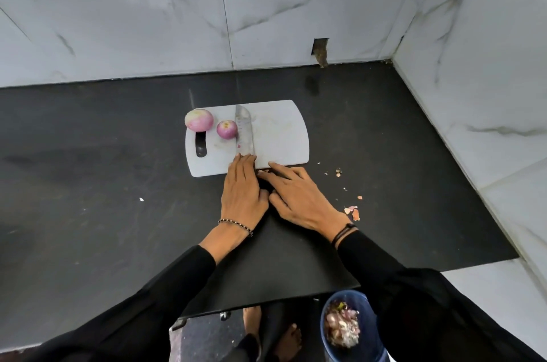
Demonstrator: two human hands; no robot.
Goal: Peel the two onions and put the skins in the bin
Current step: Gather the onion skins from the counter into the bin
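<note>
Two peeled pinkish onions rest on the white cutting board [281, 136]: the larger onion [199, 120] at its far left corner, the smaller onion [227, 129] just right of it. A knife [244, 132] lies on the board beside the smaller onion, blade pointing away. My left hand [242, 193] lies flat over the knife's handle end at the board's near edge. My right hand [299, 199] lies flat on the dark counter beside it, fingertips at the board's edge. Small skin scraps [352, 211] lie on the counter to the right. A blue bin [344, 329] on the floor holds skins.
The dark counter [103, 184] meets marble walls at the back and right. My bare feet [285, 338] show below the counter's front edge, left of the bin. A tiny white fleck [141, 199] lies on the counter to the left.
</note>
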